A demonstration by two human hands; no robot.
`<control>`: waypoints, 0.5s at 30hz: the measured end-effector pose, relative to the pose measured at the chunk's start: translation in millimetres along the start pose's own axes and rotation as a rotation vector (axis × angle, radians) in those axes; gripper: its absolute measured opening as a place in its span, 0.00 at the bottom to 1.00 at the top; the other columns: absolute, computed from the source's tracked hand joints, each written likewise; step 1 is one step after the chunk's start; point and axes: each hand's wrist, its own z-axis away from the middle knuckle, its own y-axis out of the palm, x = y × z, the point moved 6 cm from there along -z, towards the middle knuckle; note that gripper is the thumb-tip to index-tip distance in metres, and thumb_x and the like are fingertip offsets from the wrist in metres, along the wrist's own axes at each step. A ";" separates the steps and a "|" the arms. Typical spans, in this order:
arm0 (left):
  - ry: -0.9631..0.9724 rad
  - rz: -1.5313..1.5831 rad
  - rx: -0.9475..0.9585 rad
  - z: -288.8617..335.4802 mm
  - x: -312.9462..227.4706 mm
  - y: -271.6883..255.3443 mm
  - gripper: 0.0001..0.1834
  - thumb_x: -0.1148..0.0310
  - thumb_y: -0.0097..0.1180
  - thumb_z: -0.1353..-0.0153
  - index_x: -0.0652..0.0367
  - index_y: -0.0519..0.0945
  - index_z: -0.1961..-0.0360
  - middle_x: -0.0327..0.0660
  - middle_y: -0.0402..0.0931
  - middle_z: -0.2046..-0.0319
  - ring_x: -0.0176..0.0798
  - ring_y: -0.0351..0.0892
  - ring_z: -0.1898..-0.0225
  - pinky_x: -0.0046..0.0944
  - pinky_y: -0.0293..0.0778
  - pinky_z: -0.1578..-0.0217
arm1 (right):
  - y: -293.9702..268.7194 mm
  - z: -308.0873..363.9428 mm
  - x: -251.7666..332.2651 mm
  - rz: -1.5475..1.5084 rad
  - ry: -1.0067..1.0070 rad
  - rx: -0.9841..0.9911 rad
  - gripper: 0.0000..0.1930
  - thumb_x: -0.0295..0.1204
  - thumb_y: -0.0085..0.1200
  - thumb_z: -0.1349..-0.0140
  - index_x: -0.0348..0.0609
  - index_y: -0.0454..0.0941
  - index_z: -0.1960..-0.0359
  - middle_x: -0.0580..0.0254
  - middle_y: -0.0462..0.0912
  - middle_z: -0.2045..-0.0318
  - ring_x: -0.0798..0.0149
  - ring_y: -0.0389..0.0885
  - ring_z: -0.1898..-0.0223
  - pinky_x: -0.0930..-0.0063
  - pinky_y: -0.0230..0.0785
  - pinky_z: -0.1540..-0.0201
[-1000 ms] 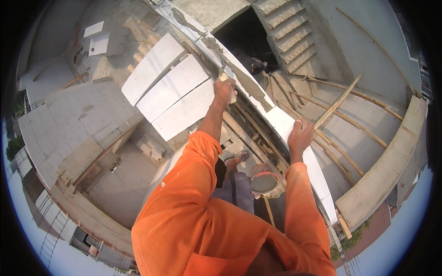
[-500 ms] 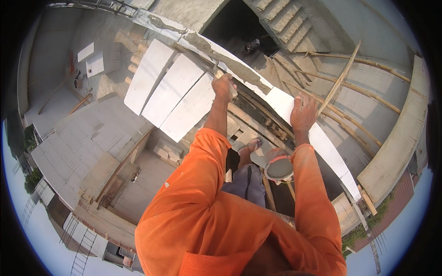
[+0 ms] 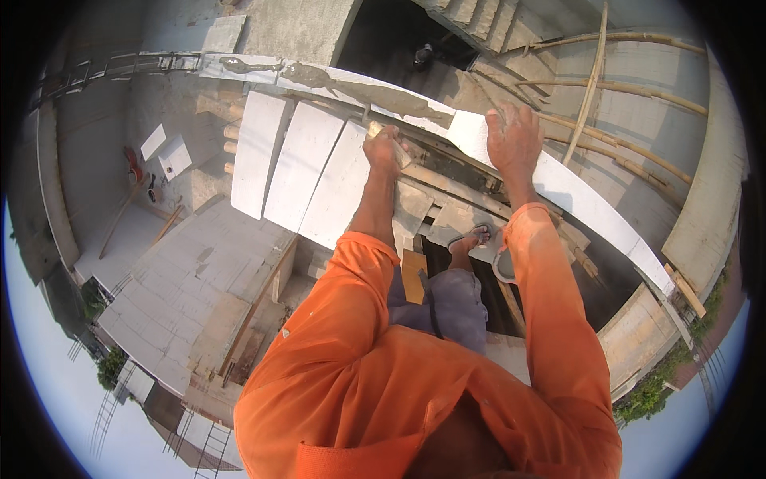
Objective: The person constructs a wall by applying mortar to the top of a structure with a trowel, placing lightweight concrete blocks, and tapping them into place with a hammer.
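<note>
My left hand [image 3: 384, 152] is closed round the pale handle of a trowel [image 3: 375, 128], whose thin metal neck points to the wall; I cannot make out its blade. Beside it runs a curved wall of white blocks, its left stretch topped with wet grey mortar [image 3: 391, 100]. Over a bare white block [image 3: 469, 134] at the mortar's right end lies my right hand [image 3: 515, 148], fingers apart and bent over the far edge, holding nothing loose. Large white blocks [image 3: 307, 164] stand side by side left of my left hand. A bucket [image 3: 503, 266] is mostly hidden by my right forearm.
Bamboo poles [image 3: 614, 86] cross the area beyond the wall, near concrete stairs [image 3: 479, 20] and a dark opening [image 3: 391, 48] with a person below. My sandalled foot [image 3: 476, 236] stands on boards above a dark gap [image 3: 550, 299]. A concrete slab [image 3: 191, 279] lies left.
My view has shifted, so the wall and blocks sit differently in the picture. The fingers of my right hand have spread. The bucket has gone mostly behind my right forearm; the trowel stays in my left hand.
</note>
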 end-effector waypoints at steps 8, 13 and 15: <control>0.074 -0.521 0.111 108.0 70.6 -76.9 0.12 0.74 0.60 0.52 0.64 0.75 0.64 0.40 0.73 0.80 0.36 0.72 0.84 0.35 0.68 0.84 | -27.4 18.0 -9.8 -0.555 -0.146 -0.331 0.20 0.46 0.51 0.39 0.48 0.79 0.52 0.56 0.73 0.57 0.53 0.67 0.48 0.59 0.57 0.43; -0.055 -0.904 0.158 183.4 150.8 -95.8 0.15 0.75 0.62 0.54 0.66 0.76 0.63 0.40 0.73 0.80 0.35 0.71 0.84 0.36 0.69 0.83 | -49.6 143.5 -102.1 -0.842 -0.205 -0.461 0.19 0.42 0.52 0.39 0.42 0.79 0.54 0.50 0.71 0.57 0.50 0.67 0.51 0.59 0.59 0.44; -0.127 -1.112 0.247 186.6 203.8 -104.4 0.18 0.71 0.63 0.54 0.64 0.77 0.60 0.41 0.75 0.77 0.36 0.73 0.81 0.37 0.71 0.79 | -35.0 226.7 -156.4 -0.860 -0.063 -0.333 0.19 0.41 0.52 0.39 0.40 0.78 0.53 0.50 0.71 0.58 0.50 0.68 0.53 0.58 0.60 0.46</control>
